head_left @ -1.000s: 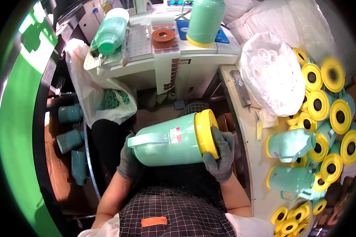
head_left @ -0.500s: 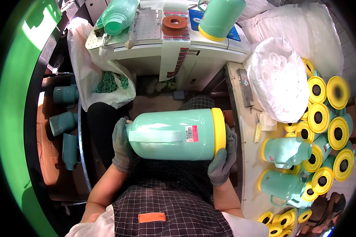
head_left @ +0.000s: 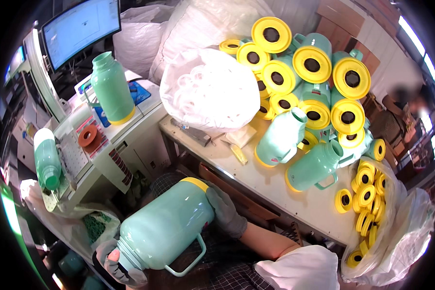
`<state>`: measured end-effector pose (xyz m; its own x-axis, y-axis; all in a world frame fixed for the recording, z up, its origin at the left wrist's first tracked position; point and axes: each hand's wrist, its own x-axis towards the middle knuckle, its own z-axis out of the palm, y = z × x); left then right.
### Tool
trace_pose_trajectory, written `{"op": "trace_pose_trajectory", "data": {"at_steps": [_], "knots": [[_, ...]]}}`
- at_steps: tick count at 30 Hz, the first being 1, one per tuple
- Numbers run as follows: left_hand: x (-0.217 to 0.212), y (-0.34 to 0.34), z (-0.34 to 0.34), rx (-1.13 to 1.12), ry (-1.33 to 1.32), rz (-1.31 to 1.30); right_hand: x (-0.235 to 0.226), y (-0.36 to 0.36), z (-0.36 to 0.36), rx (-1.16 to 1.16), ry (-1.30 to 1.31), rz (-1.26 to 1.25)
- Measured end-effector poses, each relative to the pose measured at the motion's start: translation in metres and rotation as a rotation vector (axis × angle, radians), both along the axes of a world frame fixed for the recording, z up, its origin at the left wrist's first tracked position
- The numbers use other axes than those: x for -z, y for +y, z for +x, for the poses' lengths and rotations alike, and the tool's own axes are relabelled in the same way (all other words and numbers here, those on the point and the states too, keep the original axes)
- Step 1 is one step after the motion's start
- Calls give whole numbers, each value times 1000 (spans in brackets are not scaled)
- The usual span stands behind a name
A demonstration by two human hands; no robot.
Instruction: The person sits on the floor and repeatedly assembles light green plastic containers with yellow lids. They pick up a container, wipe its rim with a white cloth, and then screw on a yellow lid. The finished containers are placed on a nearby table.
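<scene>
— Cradling a green jug slantwise between gloved left hand and gloved right hand!
— Held how?
— Curled round the neck end with the left, braced against the yellow-rimmed base with the right!
— And past the right hand?
— Spotting two more jugs on the table, then a jug stack behind.

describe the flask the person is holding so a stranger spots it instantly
Find the pale table crowded with yellow-based flasks, then look past its lower left edge in the picture. There a mint-green flask is tilted, the gloved left hand at its narrow end, the gloved right hand at its yellow base. Unlike every other flask in view, it is held.
</scene>
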<state>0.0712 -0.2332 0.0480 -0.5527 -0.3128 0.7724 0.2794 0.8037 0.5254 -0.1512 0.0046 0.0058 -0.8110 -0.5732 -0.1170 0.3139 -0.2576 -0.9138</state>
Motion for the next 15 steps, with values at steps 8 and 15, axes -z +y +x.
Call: {"op": "trace_pose_trajectory", "data": {"at_steps": [8,15], "knots": [[22,46,-73,79,253,293,-80,89,-31,371,479,103],[25,32,-84,160,-132,311,-169,263,-53,850,666,-586]]}}
